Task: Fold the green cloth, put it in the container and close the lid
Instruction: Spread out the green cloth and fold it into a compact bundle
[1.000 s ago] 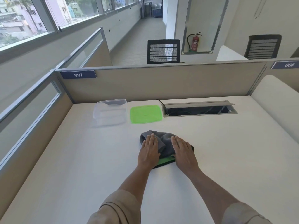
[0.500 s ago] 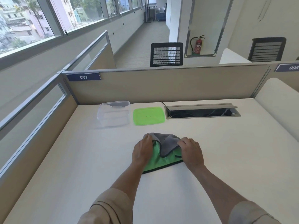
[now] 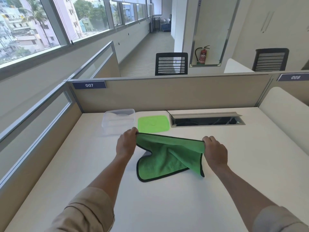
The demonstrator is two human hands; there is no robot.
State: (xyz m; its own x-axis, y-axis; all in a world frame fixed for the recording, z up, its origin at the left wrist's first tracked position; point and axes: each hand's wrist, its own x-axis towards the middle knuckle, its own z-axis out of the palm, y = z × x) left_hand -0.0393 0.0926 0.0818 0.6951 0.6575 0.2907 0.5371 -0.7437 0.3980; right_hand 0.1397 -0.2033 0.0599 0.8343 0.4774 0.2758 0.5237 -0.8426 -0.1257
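The green cloth [image 3: 168, 156] with a dark border hangs stretched between both hands above the white desk [image 3: 250, 164], its lower part resting on the desk. My left hand [image 3: 126, 144] pinches its upper left corner. My right hand [image 3: 214, 151] pinches the upper right corner. Behind my left hand stands the clear plastic container [image 3: 117, 120], open and empty. Its green lid [image 3: 153, 123] lies flat on the desk just right of it.
A grey cable slot [image 3: 206, 119] with its flap raised is set into the desk right of the lid. Beige partition panels [image 3: 167, 96] close the desk at the back and left. A curved white divider [image 3: 284, 106] rises at the right.
The cloth was a bunched heap under both flat hands. The hands have since gripped two corners, lifted them and drawn apart, spreading the cloth open with its green side showing.
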